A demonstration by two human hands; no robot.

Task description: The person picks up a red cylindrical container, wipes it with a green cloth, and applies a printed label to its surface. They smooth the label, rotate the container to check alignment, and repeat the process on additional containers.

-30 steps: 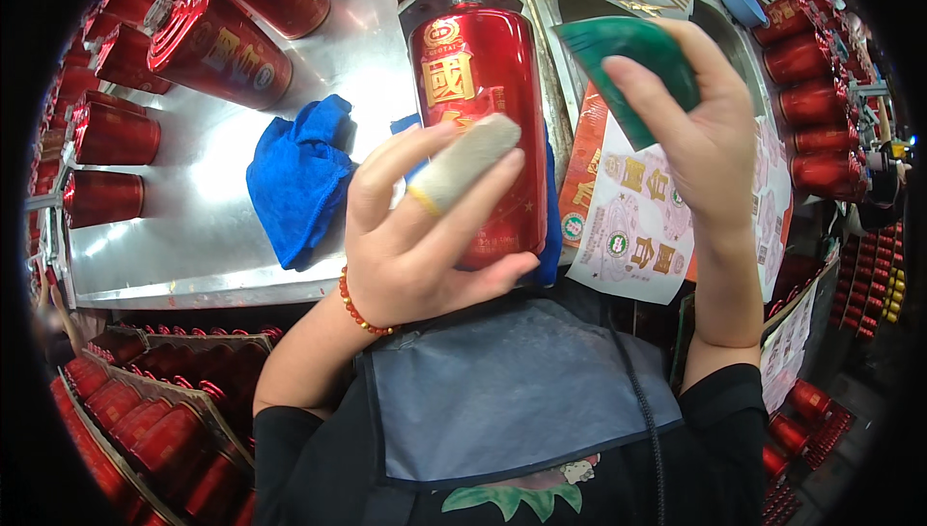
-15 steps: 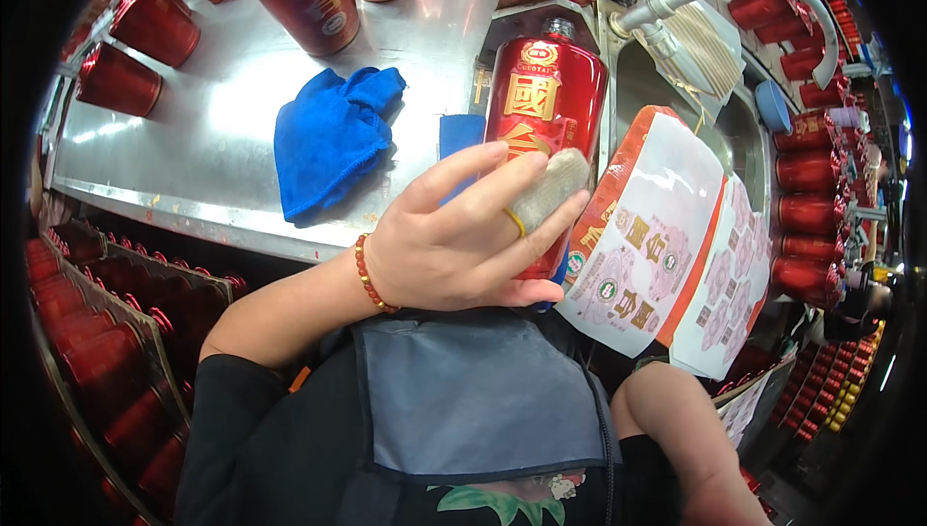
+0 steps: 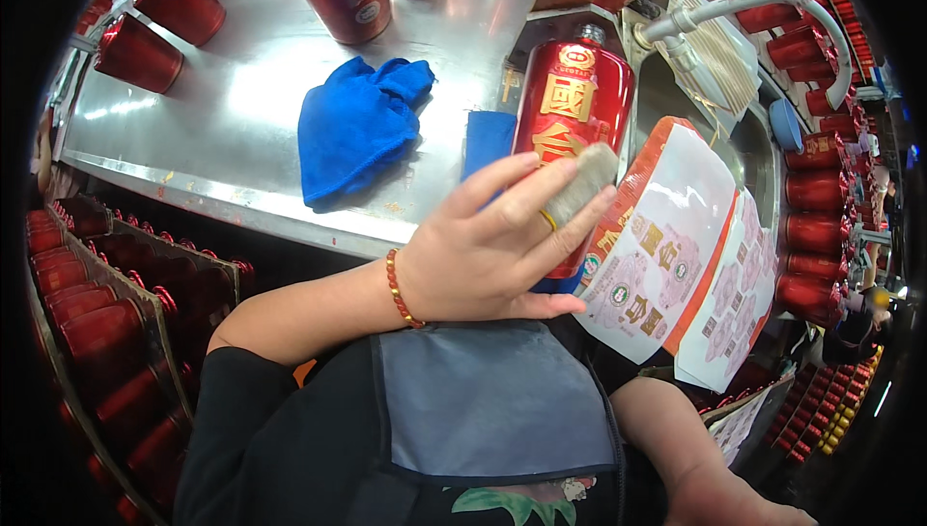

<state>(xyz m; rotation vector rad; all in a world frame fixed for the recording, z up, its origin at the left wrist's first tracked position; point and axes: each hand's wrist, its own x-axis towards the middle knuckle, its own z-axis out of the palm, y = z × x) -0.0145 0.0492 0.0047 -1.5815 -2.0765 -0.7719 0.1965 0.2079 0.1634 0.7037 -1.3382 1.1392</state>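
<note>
Holding the red bottle (image 3: 572, 130) upright at the edge of the steel counter (image 3: 241, 72), my left hand (image 3: 483, 251) wraps its lower front, fingers spread over the glass. A grey pad (image 3: 582, 183) sits pinched under those fingers, pressed flat against the bottle's face just below the gold characters. So the left hand is grasping bottle and pad together.

What has changed in the last second: my right hand, which a second ago was raised beside the bottle with something green in it, has dropped away. Now I see only the right forearm (image 3: 695, 458) low at the lower edge; the hand itself is cut off, so I cannot tell whether it is clenched or released. The view has also tilted, and the bottle now sits higher and smaller, with its neck and cap visible.

Label sheets (image 3: 666, 255), white with orange borders, lean just right of the bottle, touching my fingertips' side. A blue cloth (image 3: 357, 125) lies bunched on the counter to the left, apart from the bottle. Behind it a sink (image 3: 744, 149) and a bent tap (image 3: 763, 0) show.

My reading: with the right hand gone, the left alone is rubbing the bottle's front with the pad.
</note>
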